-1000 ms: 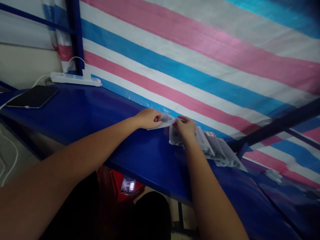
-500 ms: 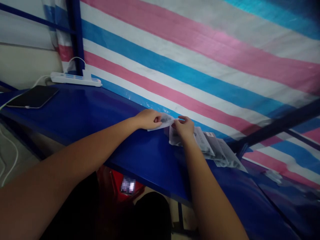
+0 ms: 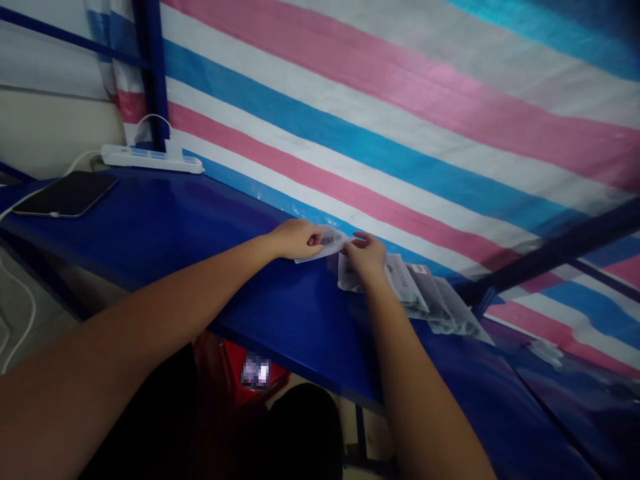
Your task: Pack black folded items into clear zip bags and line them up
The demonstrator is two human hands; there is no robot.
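Observation:
My left hand [image 3: 295,238] pinches the left end of a small clear plastic packet [image 3: 330,241] with dark contents, held just above the blue table [image 3: 190,227]. My right hand [image 3: 367,255] pinches the packet's right end with thumb and forefinger. Under and to the right of my right hand lies an overlapping row of similar packets [image 3: 430,300], spread along the table's back edge.
A striped pink, blue and white tarp [image 3: 400,120] hangs right behind the table. A white power strip [image 3: 150,157] and a dark phone [image 3: 67,193] on a cable lie at the far left. Something red [image 3: 235,367] sits under the table.
My right hand has shifted slightly left toward my left hand along the packet. Everything else is unchanged.

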